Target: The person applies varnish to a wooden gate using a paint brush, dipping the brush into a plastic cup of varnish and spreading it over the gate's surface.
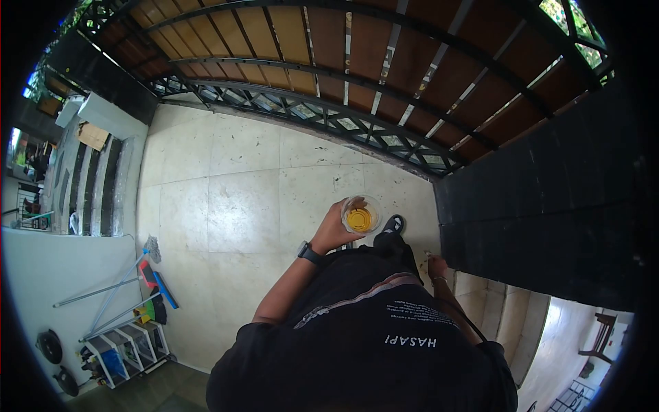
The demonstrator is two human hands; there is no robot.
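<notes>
Pale floor tiles spread below you, and your left hand holds a clear cup close to the centre, toward three o'clock.

Your cup looks see-through and round, with yellow-amber liquid inside; your left fingers are closed around its side. Your right hand hangs at four o'clock; its fingers are partly hidden, so whether they grip something I cannot tell. Beside the cup is your dark sandal. Slatted gate closes off twelve o'clock, and black wall blocks three o'clock. At eight o'clock, mop leans near a rack. Your black shirt shows "HASAPI" upside down; its smaller lines are too small for reading.
</notes>
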